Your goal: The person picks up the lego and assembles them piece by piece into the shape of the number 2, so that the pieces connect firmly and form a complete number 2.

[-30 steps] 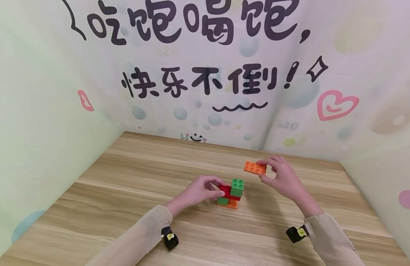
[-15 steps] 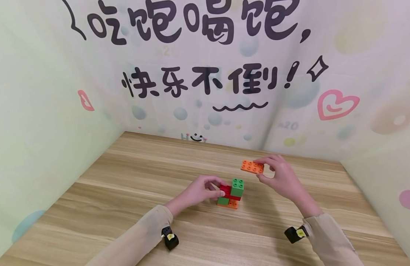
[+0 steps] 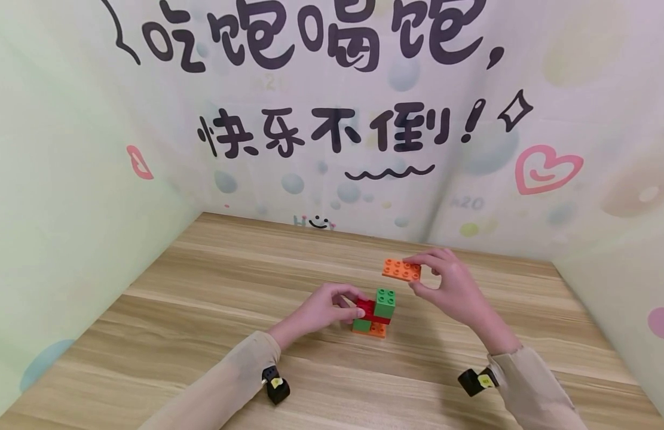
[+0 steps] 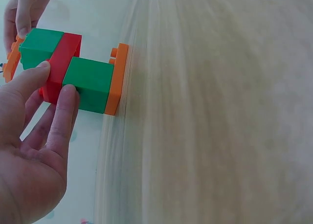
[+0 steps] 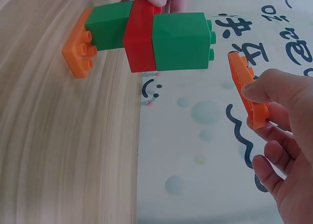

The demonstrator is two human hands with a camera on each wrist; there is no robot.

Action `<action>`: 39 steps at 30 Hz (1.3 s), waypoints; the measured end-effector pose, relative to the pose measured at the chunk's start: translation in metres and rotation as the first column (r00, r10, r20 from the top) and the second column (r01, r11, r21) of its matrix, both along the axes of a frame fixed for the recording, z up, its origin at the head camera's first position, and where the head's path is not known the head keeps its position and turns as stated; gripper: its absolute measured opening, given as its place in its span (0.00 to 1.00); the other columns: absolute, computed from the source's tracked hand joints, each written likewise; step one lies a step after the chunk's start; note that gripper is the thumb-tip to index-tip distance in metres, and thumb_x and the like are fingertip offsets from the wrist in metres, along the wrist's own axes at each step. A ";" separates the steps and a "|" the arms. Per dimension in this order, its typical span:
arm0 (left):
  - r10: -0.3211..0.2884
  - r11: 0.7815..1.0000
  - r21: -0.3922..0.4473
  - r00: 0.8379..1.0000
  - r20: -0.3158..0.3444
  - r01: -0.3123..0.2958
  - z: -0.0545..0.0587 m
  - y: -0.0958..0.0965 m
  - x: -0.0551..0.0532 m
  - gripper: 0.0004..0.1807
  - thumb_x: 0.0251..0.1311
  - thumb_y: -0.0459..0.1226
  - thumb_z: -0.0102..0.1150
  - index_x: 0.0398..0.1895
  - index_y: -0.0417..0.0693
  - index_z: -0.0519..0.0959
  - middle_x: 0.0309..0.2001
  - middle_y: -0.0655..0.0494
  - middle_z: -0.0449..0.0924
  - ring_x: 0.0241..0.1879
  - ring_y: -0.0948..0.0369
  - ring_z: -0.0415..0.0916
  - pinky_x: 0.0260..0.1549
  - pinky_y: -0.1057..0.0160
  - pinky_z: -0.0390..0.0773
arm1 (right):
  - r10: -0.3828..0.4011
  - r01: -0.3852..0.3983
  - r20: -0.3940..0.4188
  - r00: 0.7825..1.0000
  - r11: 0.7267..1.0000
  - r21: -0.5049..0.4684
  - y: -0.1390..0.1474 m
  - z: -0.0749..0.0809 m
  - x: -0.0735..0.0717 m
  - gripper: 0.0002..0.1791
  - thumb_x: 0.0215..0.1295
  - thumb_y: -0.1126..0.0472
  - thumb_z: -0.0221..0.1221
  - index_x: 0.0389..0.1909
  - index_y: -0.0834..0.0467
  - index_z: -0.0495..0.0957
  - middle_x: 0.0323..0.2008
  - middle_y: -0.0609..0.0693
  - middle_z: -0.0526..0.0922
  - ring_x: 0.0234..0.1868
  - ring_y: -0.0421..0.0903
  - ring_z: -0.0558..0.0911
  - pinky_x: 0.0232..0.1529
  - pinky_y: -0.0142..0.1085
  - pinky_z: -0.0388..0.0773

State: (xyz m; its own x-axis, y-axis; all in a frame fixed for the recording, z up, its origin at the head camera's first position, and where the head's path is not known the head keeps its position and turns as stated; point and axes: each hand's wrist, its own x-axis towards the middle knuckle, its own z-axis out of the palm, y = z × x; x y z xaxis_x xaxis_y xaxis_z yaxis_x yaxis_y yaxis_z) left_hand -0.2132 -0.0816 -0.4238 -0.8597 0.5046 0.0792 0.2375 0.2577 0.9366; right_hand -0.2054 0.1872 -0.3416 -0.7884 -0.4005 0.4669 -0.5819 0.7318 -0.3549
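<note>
A small stack of toy building bricks stands on the table. Its base is an orange studded plate (image 3: 379,332), with a lower green brick (image 4: 90,84) on one end. Across that lies a red plate (image 5: 140,38), and an upper green brick (image 3: 384,306) sits on the red plate's right end. My left hand (image 3: 325,307) pinches the red plate from the left side with thumb and fingers. Above and behind the stack, my right hand (image 3: 454,286) pinches a second orange plate (image 3: 398,270) by its right end, studs up and apart from the stack.
The wood-grain table (image 3: 213,280) reaches back to a white cloth wall (image 3: 310,197) printed with black lettering. Cloth walls also stand at the left and right. Each wrist wears a small black camera (image 3: 277,388).
My right hand has moved left with the orange plate, bringing it nearer to being over the stack. The left hand and the stack have stayed put.
</note>
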 end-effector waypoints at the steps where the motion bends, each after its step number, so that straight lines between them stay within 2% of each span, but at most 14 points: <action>1: 0.000 1.000 0.000 1.000 0.000 0.000 0.000 0.000 0.000 0.14 0.60 0.36 0.67 0.50 0.48 0.83 0.43 0.45 0.84 0.31 0.60 0.82 0.32 0.51 0.85 | 0.007 -0.007 -0.002 1.000 1.000 -0.001 -0.001 0.000 0.000 0.20 0.55 0.63 0.70 0.51 0.52 0.83 0.48 0.49 0.84 0.47 0.44 0.74 0.41 0.36 0.76; 15: 0.003 1.000 -0.001 1.000 0.007 -0.003 0.002 0.000 0.001 0.14 0.60 0.36 0.67 0.49 0.48 0.83 0.43 0.45 0.84 0.32 0.59 0.82 0.33 0.51 0.85 | 0.061 -0.062 -0.019 0.998 0.998 -0.019 -0.009 0.001 0.006 0.20 0.55 0.61 0.71 0.51 0.51 0.83 0.46 0.46 0.83 0.46 0.40 0.72 0.39 0.33 0.74; 27: -0.013 1.000 0.005 1.000 0.002 0.013 0.002 0.000 0.001 0.14 0.61 0.37 0.67 0.50 0.48 0.83 0.43 0.45 0.84 0.32 0.61 0.81 0.32 0.52 0.85 | 0.106 -0.109 -0.050 0.993 0.993 -0.052 -0.013 -0.005 0.005 0.20 0.54 0.65 0.71 0.50 0.52 0.84 0.46 0.47 0.84 0.45 0.41 0.74 0.38 0.32 0.74; 39: -0.010 1.000 0.001 1.000 -0.005 0.010 0.003 0.000 0.001 0.14 0.61 0.36 0.67 0.50 0.47 0.83 0.43 0.45 0.84 0.31 0.61 0.81 0.31 0.53 0.85 | 0.097 -0.099 -0.035 0.995 0.992 -0.077 -0.018 -0.006 0.007 0.21 0.54 0.63 0.72 0.50 0.51 0.84 0.48 0.47 0.85 0.45 0.39 0.74 0.38 0.31 0.74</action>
State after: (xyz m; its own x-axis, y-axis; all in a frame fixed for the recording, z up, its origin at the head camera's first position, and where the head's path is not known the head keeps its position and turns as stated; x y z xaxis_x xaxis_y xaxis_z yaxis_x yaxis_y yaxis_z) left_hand -0.2118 -0.0821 -0.4212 -0.8543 0.5131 0.0838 0.2446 0.2545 0.9356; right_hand -0.1987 0.1693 -0.3475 -0.7316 -0.4362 0.5240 -0.6612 0.6412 -0.3894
